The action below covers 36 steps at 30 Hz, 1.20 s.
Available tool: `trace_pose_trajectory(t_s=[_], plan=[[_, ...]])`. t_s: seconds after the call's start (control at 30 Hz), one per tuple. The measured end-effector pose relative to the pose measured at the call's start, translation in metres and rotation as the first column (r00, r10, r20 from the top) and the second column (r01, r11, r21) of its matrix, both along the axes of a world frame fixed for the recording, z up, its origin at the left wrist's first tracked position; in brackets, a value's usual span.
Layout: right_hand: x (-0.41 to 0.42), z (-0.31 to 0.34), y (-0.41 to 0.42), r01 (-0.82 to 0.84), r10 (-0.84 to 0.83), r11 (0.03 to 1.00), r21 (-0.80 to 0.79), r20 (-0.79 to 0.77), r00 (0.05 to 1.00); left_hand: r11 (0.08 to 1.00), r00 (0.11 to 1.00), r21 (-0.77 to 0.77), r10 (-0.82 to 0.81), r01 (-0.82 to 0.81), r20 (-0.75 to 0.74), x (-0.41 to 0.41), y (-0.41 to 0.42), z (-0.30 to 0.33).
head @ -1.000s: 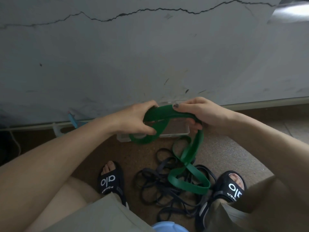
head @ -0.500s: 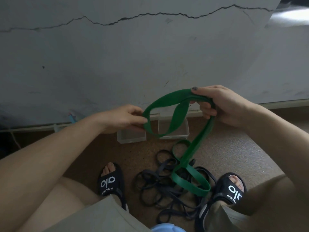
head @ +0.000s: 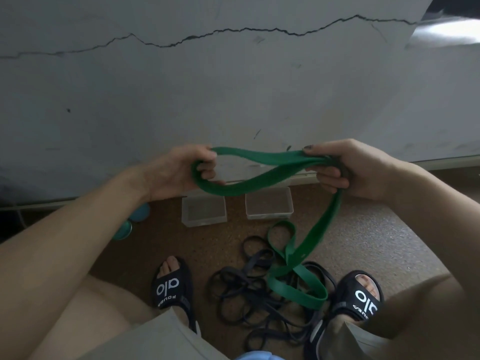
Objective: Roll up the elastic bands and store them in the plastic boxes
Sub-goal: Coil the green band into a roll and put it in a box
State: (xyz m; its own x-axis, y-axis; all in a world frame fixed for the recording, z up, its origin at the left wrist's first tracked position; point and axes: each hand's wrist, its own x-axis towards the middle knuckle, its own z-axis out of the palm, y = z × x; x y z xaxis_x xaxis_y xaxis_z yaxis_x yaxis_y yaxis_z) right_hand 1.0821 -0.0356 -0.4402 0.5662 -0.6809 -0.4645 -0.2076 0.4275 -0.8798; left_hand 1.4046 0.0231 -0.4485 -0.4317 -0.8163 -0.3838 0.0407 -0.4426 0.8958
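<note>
Left hand (head: 181,172): fingers curled round one end of the green band (head: 259,165).
Green band: stretched left to right between both hands above the floor (head: 363,242), its tail hanging from the right hand onto the dark bands (head: 259,287).
Left box (head: 204,211): clear, on the floor by the wall (head: 233,87), nothing inside.
Right box (head: 268,203): clear, beside it, nothing inside.
Right hand (head: 345,170): grips the band's other end.
</note>
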Motion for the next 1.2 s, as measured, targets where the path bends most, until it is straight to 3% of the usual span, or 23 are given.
trace_pose_trajectory(t_s=[0.13,0.27,0.37,0.47,0.53,0.57,0.63,0.7,0.83,1.2], plan=[[-0.001,-0.009,-0.001,-0.070,0.051,0.993,-0.098,-0.185,0.981,0.972,0.936,-0.191,0.191,-0.138,0.295,0.000,-0.006,0.006],[0.003,-0.026,-0.002,-0.178,0.114,0.975,-0.135,-0.385,0.916,0.872,0.872,-0.416,0.395,-0.257,0.288,0.000,-0.009,0.018],[0.014,-0.038,0.007,-0.373,0.237,0.920,-0.120,-0.587,0.774,0.800,0.842,-0.576,0.419,-0.166,0.339,-0.004,-0.005,0.029],[0.022,-0.043,0.009,-0.492,0.261,0.855,-0.166,-0.681,0.684,0.791,0.830,-0.612,0.348,-0.010,0.437,-0.018,0.003,0.034],[0.026,-0.037,0.010,-0.407,0.153,0.864,-0.295,-0.617,0.772,0.790,0.793,-0.600,0.285,0.123,0.538,-0.030,0.007,0.031],[0.029,-0.031,0.011,-0.307,0.101,0.890,-0.338,-0.510,0.854,0.778,0.756,-0.599,0.276,0.187,0.594,-0.036,0.009,0.027],[0.038,-0.017,0.018,-0.093,0.036,0.957,-0.275,-0.204,0.978,0.757,0.685,-0.601,0.296,0.258,0.666,-0.048,0.011,0.017],[0.047,-0.008,0.028,-0.031,0.017,0.977,-0.211,-0.066,0.998,0.753,0.647,-0.600,0.320,0.269,0.692,-0.061,0.013,0.009],[0.063,-0.014,0.042,0.030,-0.076,0.961,-0.276,-0.158,0.985,0.737,0.628,-0.620,0.355,0.268,0.693,-0.082,0.017,0.001],[0.069,-0.019,0.048,0.249,-0.294,0.919,-0.307,-0.111,0.949,0.686,0.663,-0.688,0.404,0.236,0.630,-0.091,0.016,0.002]])
